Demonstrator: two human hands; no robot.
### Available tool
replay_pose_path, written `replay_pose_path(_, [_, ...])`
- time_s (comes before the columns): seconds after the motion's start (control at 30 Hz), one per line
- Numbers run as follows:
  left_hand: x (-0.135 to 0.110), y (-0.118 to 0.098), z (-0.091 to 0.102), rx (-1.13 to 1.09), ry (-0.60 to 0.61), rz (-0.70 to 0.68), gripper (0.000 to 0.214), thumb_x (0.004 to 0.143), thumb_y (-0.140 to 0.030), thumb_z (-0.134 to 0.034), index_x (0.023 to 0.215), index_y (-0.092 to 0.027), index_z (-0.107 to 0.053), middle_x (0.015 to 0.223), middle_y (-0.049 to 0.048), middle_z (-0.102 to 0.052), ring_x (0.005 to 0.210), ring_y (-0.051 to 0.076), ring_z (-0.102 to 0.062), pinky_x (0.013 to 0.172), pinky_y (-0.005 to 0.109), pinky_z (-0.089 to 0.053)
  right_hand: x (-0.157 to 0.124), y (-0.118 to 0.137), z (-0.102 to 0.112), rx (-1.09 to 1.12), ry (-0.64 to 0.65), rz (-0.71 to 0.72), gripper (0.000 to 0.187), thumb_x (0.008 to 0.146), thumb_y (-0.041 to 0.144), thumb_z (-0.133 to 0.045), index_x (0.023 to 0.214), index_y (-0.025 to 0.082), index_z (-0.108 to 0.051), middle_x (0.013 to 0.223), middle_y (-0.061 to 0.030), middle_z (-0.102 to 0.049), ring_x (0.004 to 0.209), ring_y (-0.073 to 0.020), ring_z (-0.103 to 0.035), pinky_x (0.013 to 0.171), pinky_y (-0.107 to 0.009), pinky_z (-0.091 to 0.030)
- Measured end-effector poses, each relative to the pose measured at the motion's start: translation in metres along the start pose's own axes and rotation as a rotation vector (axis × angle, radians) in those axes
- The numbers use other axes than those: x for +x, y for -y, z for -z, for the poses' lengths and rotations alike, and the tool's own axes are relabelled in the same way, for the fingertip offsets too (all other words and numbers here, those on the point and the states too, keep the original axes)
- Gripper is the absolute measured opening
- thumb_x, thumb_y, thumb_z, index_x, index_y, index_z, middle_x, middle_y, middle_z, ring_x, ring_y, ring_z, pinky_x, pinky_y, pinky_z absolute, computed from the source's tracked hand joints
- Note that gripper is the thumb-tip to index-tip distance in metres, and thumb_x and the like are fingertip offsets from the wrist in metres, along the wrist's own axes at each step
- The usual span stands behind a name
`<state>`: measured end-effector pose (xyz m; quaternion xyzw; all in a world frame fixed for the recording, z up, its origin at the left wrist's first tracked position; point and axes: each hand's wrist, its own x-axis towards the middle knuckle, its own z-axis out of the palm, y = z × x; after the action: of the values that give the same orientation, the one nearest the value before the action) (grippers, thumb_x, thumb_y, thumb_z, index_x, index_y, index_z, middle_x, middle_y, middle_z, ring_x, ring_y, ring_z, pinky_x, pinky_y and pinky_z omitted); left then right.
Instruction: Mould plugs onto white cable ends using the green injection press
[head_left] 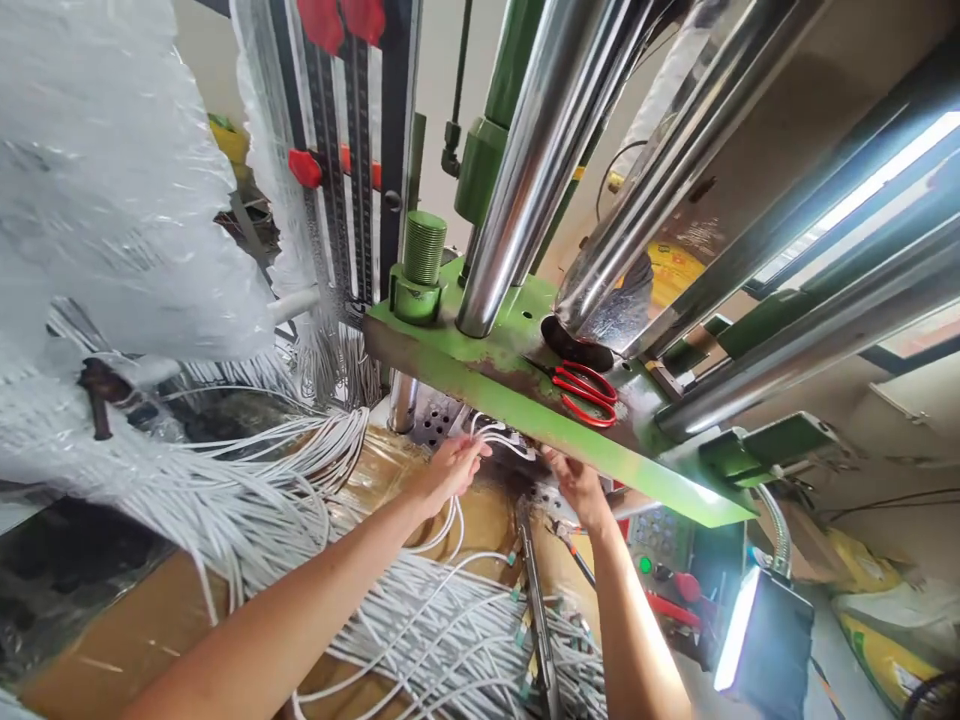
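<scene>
My left hand (453, 470) is closed round a few white cables (501, 437) under the green machine plate (525, 405). The cables run from its fingers to the metal mould (514, 450) below the plate, and their loops hang down beneath the hand. My right hand (577, 482) reaches to the mould's right side, under the plate's front edge. Its fingertips are partly hidden there, so what they touch cannot be made out. A big pile of white cables (427, 610) with small connector ends lies on the brown surface in front of me.
Red-handled scissors (589, 393) rest on the green plate. A long dark metal bar (536, 600) lies across the cables, with pliers (574, 550) beside it. Steel columns (517, 170) rise from the plate. A lit lamp (765, 630) and a control panel (660, 545) stand at right.
</scene>
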<state>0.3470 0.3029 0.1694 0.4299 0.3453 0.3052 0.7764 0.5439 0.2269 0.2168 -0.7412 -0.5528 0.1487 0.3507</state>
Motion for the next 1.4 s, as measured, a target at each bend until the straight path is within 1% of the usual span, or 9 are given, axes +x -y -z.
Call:
replay_pose_path(0.1, [-0.015,-0.019,0.011,0.024,0.059,0.002,0.044,0.081,-0.058,-0.061,0.083,-0.015,-0.058,0.048,-0.0104,-0.031,0.037,0.003,-0.02,0.036,0.017,-0.011,-0.026,0.005,-0.001,0.2,0.209,-0.117,0.036,0.09,0.047,-0.055,0.072,0.016,-0.056,0.06,0.005,-0.05,0.051,-0.0083,-0.048,0.047,-0.021,-0.041])
replay_pose_path(0.17, [-0.03,-0.034,0.017,0.032,0.167,0.066,0.043,0.08,-0.055,-0.064,0.087,-0.012,-0.062,0.051,-0.0097,-0.031,0.04,0.003,-0.019,0.037,0.018,-0.01,-0.049,0.009,0.002,0.329,0.267,-0.205,0.041,0.09,0.054,-0.047,0.067,0.02,-0.047,0.053,0.0079,-0.038,0.043,-0.0067,-0.035,0.039,-0.02,-0.029])
replay_pose_path(0.27, [-0.052,-0.047,0.02,0.069,0.295,0.202,0.046,0.077,-0.054,-0.068,0.09,-0.01,-0.063,0.056,-0.0095,-0.029,0.044,0.003,-0.017,0.039,0.019,-0.006,-0.085,0.013,0.007,0.478,0.275,-0.307,0.041,0.088,0.06,-0.044,0.071,0.022,-0.041,0.056,0.0092,-0.031,0.043,-0.0057,-0.026,0.039,-0.02,-0.019])
replay_pose_path(0.43, [-0.079,-0.043,0.006,0.188,0.341,0.295,0.051,0.075,-0.06,-0.067,0.09,-0.012,-0.062,0.056,-0.01,-0.027,0.046,0.004,-0.014,0.042,0.021,-0.004,-0.129,0.012,0.014,0.647,0.243,-0.415,0.045,0.082,0.063,-0.052,0.068,0.022,-0.04,0.054,0.0092,-0.029,0.044,-0.0053,-0.02,0.04,-0.022,-0.013])
replay_pose_path(0.8, [-0.114,-0.036,-0.016,0.426,0.391,0.353,0.057,0.072,-0.07,-0.061,0.087,-0.016,-0.058,0.055,-0.0093,-0.03,0.046,0.007,-0.019,0.046,0.023,-0.01,-0.184,0.01,0.018,0.988,0.281,-0.567,0.041,0.081,0.059,-0.059,0.085,0.018,-0.057,0.057,0.0098,-0.032,0.045,-0.0038,-0.015,0.043,-0.022,-0.004])
replay_pose_path(0.97, [-0.119,-0.033,-0.014,0.48,0.411,0.333,0.059,0.072,-0.073,-0.059,0.087,-0.016,-0.058,0.054,-0.0094,-0.029,0.046,0.007,-0.02,0.045,0.023,-0.012,-0.191,0.008,0.014,0.986,0.253,-0.544,0.044,0.08,0.059,-0.062,0.069,0.021,-0.041,0.056,0.0096,-0.034,0.045,-0.0042,-0.018,0.042,-0.021,-0.006])
replay_pose_path(1.2, [-0.12,-0.028,-0.013,0.505,0.433,0.333,0.057,0.075,-0.072,-0.055,0.088,-0.016,-0.059,0.054,-0.009,-0.028,0.049,0.009,-0.017,0.047,0.024,-0.011,-0.201,0.01,0.017,0.91,0.241,-0.529,0.042,0.085,0.058,-0.053,0.067,0.023,-0.039,0.057,0.0081,-0.028,0.046,-0.0073,-0.015,0.043,-0.023,-0.006])
replay_pose_path(1.3, [-0.129,-0.03,-0.017,0.527,0.428,0.31,0.055,0.078,-0.07,-0.053,0.087,-0.017,-0.061,0.054,-0.008,-0.026,0.051,0.01,-0.019,0.048,0.025,-0.012,-0.208,0.009,0.018,0.606,0.144,-0.425,0.04,0.089,0.058,-0.046,0.067,0.024,-0.042,0.058,0.0041,-0.039,0.047,-0.0116,-0.032,0.043,-0.024,-0.023])
replay_pose_path(1.4, [-0.145,-0.026,-0.014,0.587,0.564,0.287,0.049,0.083,-0.064,-0.054,0.08,-0.016,-0.065,0.054,-0.0052,-0.033,0.051,0.01,-0.024,0.049,0.027,-0.014,-0.217,-0.001,0.015,0.15,-0.044,-0.225,0.036,0.094,0.053,-0.038,0.082,0.025,-0.057,0.078,-0.0072,-0.063,0.071,-0.022,-0.058,0.064,-0.032,-0.043])
